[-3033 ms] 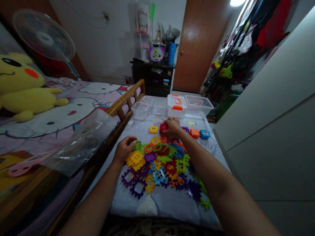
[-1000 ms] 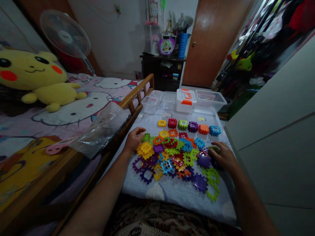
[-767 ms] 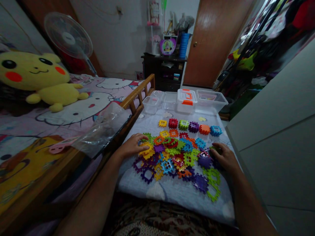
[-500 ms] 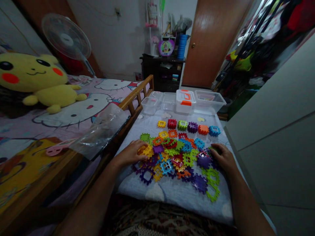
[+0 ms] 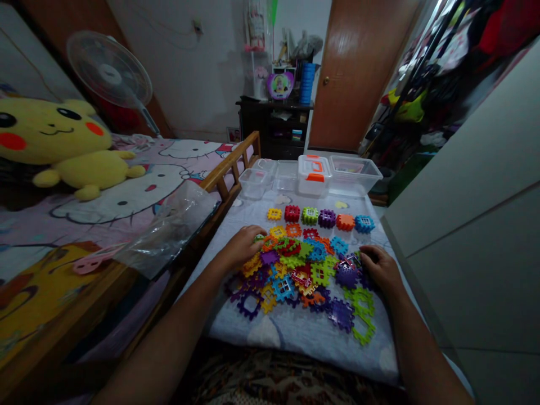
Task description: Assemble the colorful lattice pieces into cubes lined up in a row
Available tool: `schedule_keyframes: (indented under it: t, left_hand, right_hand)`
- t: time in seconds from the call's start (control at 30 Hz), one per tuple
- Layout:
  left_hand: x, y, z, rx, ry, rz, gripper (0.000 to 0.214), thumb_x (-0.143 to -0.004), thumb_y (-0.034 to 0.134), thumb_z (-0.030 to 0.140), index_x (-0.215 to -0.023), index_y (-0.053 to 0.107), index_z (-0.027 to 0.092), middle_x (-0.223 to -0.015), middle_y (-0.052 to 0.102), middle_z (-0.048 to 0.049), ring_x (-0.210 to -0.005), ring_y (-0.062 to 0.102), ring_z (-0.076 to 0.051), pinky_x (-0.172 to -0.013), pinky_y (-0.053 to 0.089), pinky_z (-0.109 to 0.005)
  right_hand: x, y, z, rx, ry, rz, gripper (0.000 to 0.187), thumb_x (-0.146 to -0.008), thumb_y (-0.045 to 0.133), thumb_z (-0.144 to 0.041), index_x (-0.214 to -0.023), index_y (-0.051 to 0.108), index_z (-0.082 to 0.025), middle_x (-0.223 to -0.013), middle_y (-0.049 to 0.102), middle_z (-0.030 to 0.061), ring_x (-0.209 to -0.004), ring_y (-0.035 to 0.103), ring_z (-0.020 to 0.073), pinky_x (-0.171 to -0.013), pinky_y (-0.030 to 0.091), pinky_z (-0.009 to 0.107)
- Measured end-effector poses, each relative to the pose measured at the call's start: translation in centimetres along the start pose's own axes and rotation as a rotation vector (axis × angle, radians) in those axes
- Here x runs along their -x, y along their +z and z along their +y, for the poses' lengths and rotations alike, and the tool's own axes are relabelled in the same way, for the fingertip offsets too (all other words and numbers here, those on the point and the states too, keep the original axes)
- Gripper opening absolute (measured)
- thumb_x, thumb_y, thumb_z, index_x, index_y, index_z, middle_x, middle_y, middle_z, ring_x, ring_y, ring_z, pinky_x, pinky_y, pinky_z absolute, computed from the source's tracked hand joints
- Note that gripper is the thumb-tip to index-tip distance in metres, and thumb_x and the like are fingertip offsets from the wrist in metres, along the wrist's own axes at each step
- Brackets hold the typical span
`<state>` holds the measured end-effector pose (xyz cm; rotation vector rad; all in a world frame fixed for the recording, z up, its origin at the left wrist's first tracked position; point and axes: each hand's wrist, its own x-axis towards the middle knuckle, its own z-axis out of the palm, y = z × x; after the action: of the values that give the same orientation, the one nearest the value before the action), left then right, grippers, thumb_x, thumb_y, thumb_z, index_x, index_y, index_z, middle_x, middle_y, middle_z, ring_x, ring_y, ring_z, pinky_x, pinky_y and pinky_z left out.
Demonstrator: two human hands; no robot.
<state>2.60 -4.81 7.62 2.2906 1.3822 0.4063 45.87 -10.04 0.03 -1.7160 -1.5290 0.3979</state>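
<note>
My left hand [image 5: 243, 246] reaches over the left side of a pile of notched plastic building pieces. Its thumb and fingers close on a green building piece [image 5: 257, 238], which is mostly covered. Just below it lie yellow pieces [image 5: 252, 264]. At the pile's right edge, my right hand [image 5: 382, 269] rests with curled fingers; whatever they hold is hidden. A round purple piece [image 5: 348, 276] lies next to its fingertips. In the middle are a blue window piece [image 5: 283, 287] and a lime-green window piece [image 5: 320, 273].
Behind the pile runs a row of small blocks, among them a red block [image 5: 292, 212] and a blue block [image 5: 364, 224]. Farther back stand a lidded clear box [image 5: 313, 179] and an open clear bin [image 5: 356, 175]. A wooden bed rail [image 5: 231, 169] borders the left side.
My left hand has left the yellow pieces and moved up and slightly right onto the green piece. My right hand stays nearly still. The view has shifted slightly.
</note>
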Motion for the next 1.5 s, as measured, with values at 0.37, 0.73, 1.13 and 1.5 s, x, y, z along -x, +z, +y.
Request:
schedule_keyframes:
  t: [0.37,0.73,1.13,1.5]
  left_hand:
    - [-9.1,3.4,-0.4,-0.188,-0.240,-0.070,0.029,-0.073,0.074,0.033,-0.097,0.073,0.016,-0.097,0.073,-0.0100,-0.091,0.067,-0.026,-0.076,0.047,-0.030]
    - [-8.0,1.5,-1.5,-0.017,-0.135,0.109,0.015,-0.079,0.060,0.021,-0.089,0.070,0.017,-0.078,0.066,-0.0009,-0.075,0.060,-0.017,-0.069,0.044,-0.026]
    - [-4.5,0.6,-2.6,-0.331,-0.054,-0.007,0.023,-0.083,0.056,0.012,-0.101,0.066,0.022,-0.104,0.064,-0.0065,-0.098,0.062,-0.022,-0.084,0.048,-0.030]
    - [0.4,-1.9,-2.3,-0.119,0.034,-0.185,0.046,-0.076,0.075,0.043,-0.115,0.066,0.019,-0.118,0.063,-0.0105,-0.117,0.057,-0.029,-0.105,0.042,-0.039]
  right_hand:
    - [0.2,-0.1,-0.5,-0.032,0.027,0.016,0.031,-0.076,0.061,-0.050,-0.086,0.070,-0.022,-0.094,0.071,0.0071,-0.089,0.065,0.0248,-0.086,0.050,0.039]
    - [0.3,-0.1,-0.9,-0.026,0.034,0.020,0.030,-0.076,0.059,-0.049,-0.085,0.070,-0.022,-0.093,0.070,0.0066,-0.087,0.064,0.0240,-0.084,0.050,0.038]
    - [0.2,-0.3,-0.9,-0.024,0.043,0.017,0.030,-0.076,0.060,-0.050,-0.084,0.070,-0.023,-0.093,0.070,0.0066,-0.088,0.065,0.0252,-0.086,0.049,0.040]
    - [0.1,-0.2,-0.2,-0.008,0.031,0.020,0.030,-0.077,0.060,-0.048,-0.087,0.071,-0.022,-0.093,0.072,0.0066,-0.087,0.065,0.0244,-0.086,0.050,0.039]
